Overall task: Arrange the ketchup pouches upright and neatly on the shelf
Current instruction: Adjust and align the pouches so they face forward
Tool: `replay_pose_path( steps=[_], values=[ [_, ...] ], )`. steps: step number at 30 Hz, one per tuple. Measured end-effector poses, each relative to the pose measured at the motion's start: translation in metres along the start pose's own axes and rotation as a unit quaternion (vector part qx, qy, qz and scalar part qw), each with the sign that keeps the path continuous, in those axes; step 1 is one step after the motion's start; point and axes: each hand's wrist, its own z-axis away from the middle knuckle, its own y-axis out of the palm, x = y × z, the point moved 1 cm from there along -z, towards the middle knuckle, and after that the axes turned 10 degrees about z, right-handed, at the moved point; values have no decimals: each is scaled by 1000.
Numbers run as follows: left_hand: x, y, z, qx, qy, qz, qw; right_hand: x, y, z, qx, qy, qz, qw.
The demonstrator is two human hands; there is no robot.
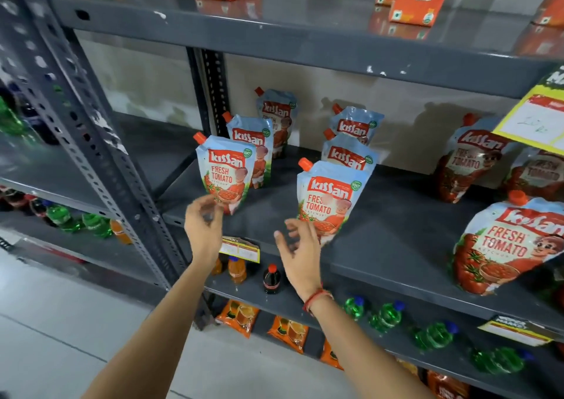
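Ketchup pouches (pixel 331 198) stand upright in two rows on the grey shelf (pixel 396 234). In front of that shelf, left hand (pixel 204 226) and right hand (pixel 300 253) hover spread, empty.

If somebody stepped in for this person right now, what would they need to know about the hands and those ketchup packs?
Left hand: empty, fingers loosely curled just below the front pouch of the left row; contact can't be told.
Right hand: open and empty, just below the front pouch of the middle row.
Done: two rows of three pouches stand upright on the shelf, spouts up, one behind another.
Left: the pouches at the right look bunched and leaning. Probably straighten those into rows next.
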Motion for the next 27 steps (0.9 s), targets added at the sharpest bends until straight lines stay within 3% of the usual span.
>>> replay_pose_path(
  steps=[5, 9, 12, 23, 27],
  values=[
    [24, -13, -42, 119, -77, -78, 987, 26, 45, -55, 148, 21, -8, 989],
    [35, -7, -60, 179, -136, -40, 974, 30, 73, -93, 226, 70, -20, 971],
    [37, -3, -71, 178, -162, 4, 971, 27, 87, -102, 280, 80, -20, 956],
    [42, -8, -68, 199, -130, -57, 970, 28, 88, -78, 199, 52, -7, 979],
    [30, -8, -61, 157, -131, -101, 974, 36, 85, -74, 195, 64, -5, 979]
  ],
)
